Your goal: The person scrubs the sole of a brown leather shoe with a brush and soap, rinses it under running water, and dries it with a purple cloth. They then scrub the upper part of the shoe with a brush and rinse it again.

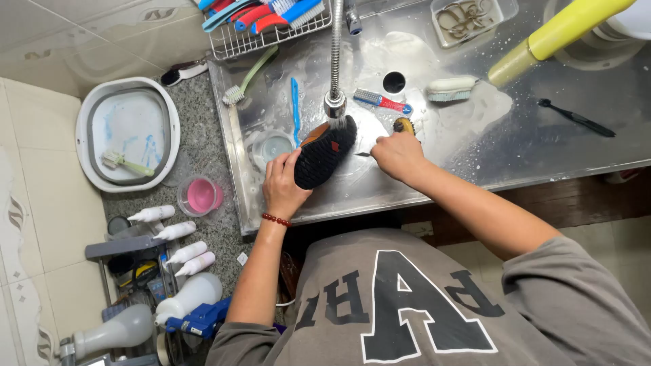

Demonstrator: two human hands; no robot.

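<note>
Left hand (pixel 283 186) clamped on shoe (pixel 324 152), sole up, long axis slanting away toward tap; right hand (pixel 399 154) closed on brush (pixel 404 125) just right of toe

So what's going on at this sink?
A person is washing a shoe in a steel sink. The left hand holds the shoe sole-up under the flexible tap, where water runs onto its toe. The right hand grips a small brush beside the shoe. More brushes lie in the soapy sink, and white squeeze bottles sit on the counter at left.
</note>
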